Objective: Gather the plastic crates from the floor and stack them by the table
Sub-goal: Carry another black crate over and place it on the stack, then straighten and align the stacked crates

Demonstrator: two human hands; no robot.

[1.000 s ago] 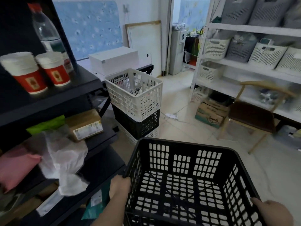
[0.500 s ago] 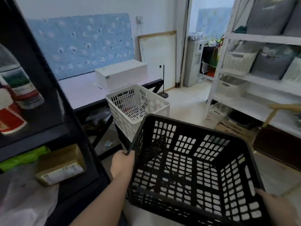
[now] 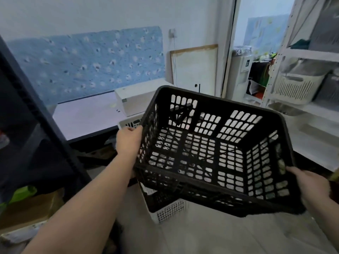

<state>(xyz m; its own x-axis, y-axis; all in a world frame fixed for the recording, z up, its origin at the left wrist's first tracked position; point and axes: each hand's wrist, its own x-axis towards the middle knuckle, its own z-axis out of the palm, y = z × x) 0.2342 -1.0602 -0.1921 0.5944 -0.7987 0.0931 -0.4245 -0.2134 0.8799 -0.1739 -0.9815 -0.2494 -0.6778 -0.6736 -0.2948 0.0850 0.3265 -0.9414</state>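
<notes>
I hold a black plastic crate [image 3: 216, 143] in the air, its open top tilted toward me. My left hand [image 3: 129, 142] grips its left rim and my right hand [image 3: 310, 184] grips its right rim. The crate hangs right over the stack of crates beside the table [image 3: 86, 116]. Of that stack I see only a strip of the top white crate's rim [image 3: 129, 123] behind my left hand and a corner of the bottom white crate [image 3: 169, 210] below; the rest is hidden by the held crate.
A white box [image 3: 135, 99] lies on the table. A black shelf unit [image 3: 27, 125] with a cardboard box [image 3: 31, 209] stands close on my left. White shelving [image 3: 300, 99] with baskets lines the right wall. A framed board [image 3: 194, 68] leans by the doorway.
I have moved closer to the stack and raised the black crate, which now hangs over the white top crate and covers most of it. Both hands keep their grip.
</notes>
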